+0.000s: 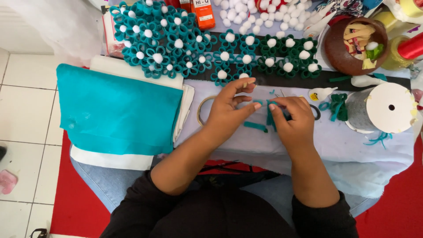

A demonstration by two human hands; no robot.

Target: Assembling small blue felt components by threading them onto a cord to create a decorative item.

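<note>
Left hand [227,108] sits with thumb and forefinger pinched onto one end of a teal felt strip [268,115], the other fingers lifted and fanned out so they don't crush the loop taking shape. Right hand [293,119] meets it from the other side, fingertips closed on the same strip and curling it into a petal; held between both hands like this, the felt is kept taut and off the cloth. The strip hovers just above the white work cloth [335,141], right in front of the person's chest, close enough for fine finger work.

Taking that cloth as the landmark: a spare teal offcut [255,126] lies on it just under the left hand, ready to grab. At the cloth's far edge runs a row of finished teal and dark green felt flowers [246,57], each with a white pompom centre, lined up on a black strip, likely to keep them flat and countable. Off its left edge lies a folded teal felt sheet [114,110]. On its right side stands a white reel [390,108], and beyond that a brown bowl [339,50] of scraps. A ring of tape [202,110] rests beside the left wrist
</note>
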